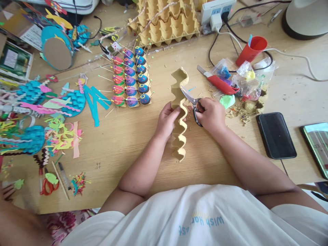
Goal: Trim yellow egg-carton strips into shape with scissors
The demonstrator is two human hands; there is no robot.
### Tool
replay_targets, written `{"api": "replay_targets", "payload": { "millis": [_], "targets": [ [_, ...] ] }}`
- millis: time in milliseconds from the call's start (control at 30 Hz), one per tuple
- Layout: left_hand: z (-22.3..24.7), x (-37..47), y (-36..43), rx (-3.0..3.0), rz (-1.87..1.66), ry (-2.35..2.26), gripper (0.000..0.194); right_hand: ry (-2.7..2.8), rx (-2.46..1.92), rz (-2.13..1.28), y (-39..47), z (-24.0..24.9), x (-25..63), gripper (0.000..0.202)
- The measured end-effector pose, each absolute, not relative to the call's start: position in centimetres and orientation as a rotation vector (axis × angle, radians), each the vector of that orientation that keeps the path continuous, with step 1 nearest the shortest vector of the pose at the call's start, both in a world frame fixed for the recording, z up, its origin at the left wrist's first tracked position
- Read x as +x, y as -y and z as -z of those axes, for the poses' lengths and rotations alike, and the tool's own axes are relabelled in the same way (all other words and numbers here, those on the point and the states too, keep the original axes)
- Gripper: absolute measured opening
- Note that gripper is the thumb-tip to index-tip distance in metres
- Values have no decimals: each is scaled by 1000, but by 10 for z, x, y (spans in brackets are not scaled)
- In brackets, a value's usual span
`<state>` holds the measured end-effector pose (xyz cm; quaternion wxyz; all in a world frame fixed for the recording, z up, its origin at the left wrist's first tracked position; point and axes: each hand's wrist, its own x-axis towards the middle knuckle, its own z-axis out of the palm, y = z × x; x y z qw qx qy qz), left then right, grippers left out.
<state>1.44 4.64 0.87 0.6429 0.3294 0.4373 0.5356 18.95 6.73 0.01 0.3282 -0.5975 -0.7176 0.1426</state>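
Note:
A strip of tan egg carton (182, 131) with a wavy edge stands lengthwise in the middle of the table. My left hand (167, 120) is closed on its left side, the fingertips partly hidden behind it. In my right hand (211, 114) are black-handled scissors (189, 97), their blades meeting the strip's right edge near its upper part. Left of the strip sit rows of painted carton cups (131, 80) in red, purple and blue, with pins sticking out. Tan crumbs (239, 114) lie to the right, beside a red utility knife (221, 83).
Egg trays (166, 22) and a power strip (217, 10) are at the back. A red cup (251, 51), plastic bags (247, 80) and a phone (276, 135) lie right. Paper fish crafts (73, 102) cover the left, where another person's hand (7, 191) shows.

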Motion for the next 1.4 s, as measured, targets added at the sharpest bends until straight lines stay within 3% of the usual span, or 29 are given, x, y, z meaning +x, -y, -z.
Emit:
{"api": "replay_targets", "payload": {
  "millis": [567, 1033, 1400],
  "targets": [
    [-6, 13, -47, 678, -1214, -946, 32, 1876, -1635, -418, -69, -1, 190, 39],
    [-13, 9, -48, 586, -1168, -947, 29, 1698, -1539, -512, -73, 8, 193, 63],
    [-18, 3, -44, 623, -1020, -940, 30, 1860, -1313, -354, -69, 10, 191, 38]
  ]
}}
